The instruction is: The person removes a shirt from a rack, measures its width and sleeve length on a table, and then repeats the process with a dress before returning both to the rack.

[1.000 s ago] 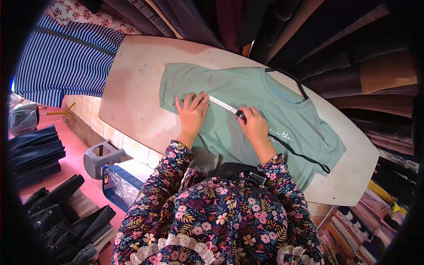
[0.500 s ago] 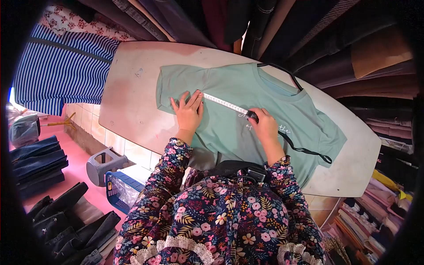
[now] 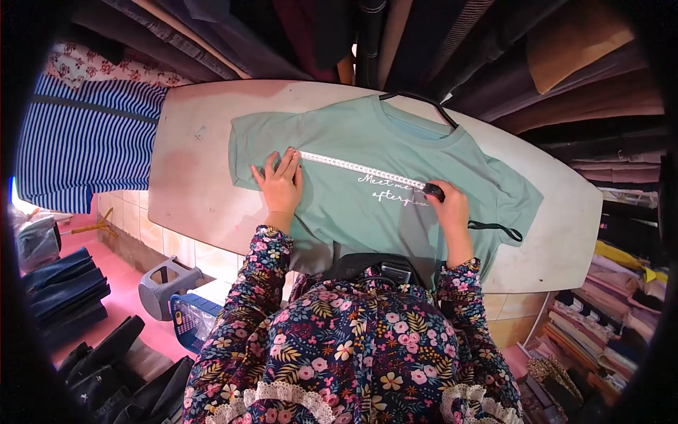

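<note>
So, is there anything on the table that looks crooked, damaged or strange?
Nothing stands out. The green T-shirt lies flat on the table; the left hand pins the measuring tape near one sleeve, and the right hand holds it taut across the chest.

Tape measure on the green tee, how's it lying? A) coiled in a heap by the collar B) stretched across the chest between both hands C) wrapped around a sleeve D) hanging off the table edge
B: the tape measure runs taut over the green T-shirt, from the left hand to the right hand.
</note>
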{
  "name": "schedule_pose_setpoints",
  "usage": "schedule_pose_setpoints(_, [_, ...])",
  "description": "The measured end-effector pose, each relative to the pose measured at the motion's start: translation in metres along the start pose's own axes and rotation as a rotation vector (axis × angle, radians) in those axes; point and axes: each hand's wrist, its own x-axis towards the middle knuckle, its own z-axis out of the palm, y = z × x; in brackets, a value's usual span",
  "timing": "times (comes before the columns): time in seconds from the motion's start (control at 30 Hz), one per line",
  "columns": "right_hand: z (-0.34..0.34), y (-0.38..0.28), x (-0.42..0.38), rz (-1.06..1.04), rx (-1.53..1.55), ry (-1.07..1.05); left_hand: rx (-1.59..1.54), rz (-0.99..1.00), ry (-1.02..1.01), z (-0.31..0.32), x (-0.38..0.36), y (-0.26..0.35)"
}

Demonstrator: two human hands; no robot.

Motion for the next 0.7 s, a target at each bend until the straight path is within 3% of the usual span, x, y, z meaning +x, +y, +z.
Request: schedule_pose_setpoints(0.7, [-0.075, 0.081, -0.026, 0.264, -0.114, 0.112, 0.035, 0.016, 0.010, 0.014, 0.000, -0.008])
